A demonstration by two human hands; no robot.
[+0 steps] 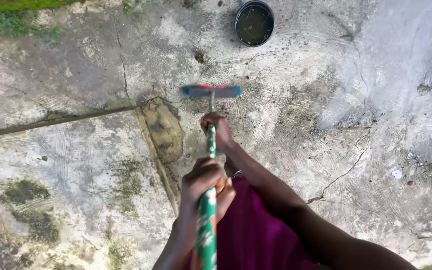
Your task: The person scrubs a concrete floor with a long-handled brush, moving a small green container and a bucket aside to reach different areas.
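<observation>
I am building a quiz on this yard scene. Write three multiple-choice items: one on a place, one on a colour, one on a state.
1. Where is the round dark container?
A. beyond the brush head, near the top edge
B. beside the person's feet
C. on the grass

2. What colour is the long handle?
A. plain black
B. green with a white and red pattern
C. bare wood

3. How is the handle held?
A. one hand only
B. lying loose on the ground
C. both hands closed round it

Answers:
1. A, it sits on the concrete past the brush head.
2. B, the pattern shows along the shaft.
3. C, the right hand grips lower, the left hand nearer the body.
</observation>
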